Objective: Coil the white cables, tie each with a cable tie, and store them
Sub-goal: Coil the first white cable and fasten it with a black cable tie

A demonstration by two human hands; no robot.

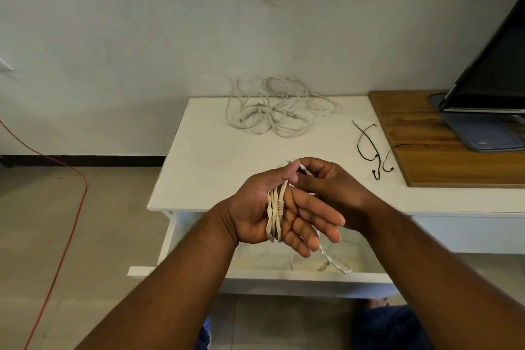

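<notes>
My left hand (255, 216) lies palm up over the open drawer, fingers straight. Several loops of a white cable (274, 219) run round its palm, and the thumb pins them at the top. Just behind it, my right hand (336, 187) curls its fingers round the same cable near the left thumb tip. The cable's free end (338, 264) hangs below my hands into the drawer. A loose tangle of white cables (279, 109) lies at the back of the white table (210, 162). Black cable ties (369, 148) lie to the right of my hands.
The white drawer (255, 278) stands pulled out under my hands, with pale cables faintly visible inside. At the right, a monitor (494, 71) stands on a wooden board (443, 162). An orange cord (71, 207) runs across the tiled floor at the left.
</notes>
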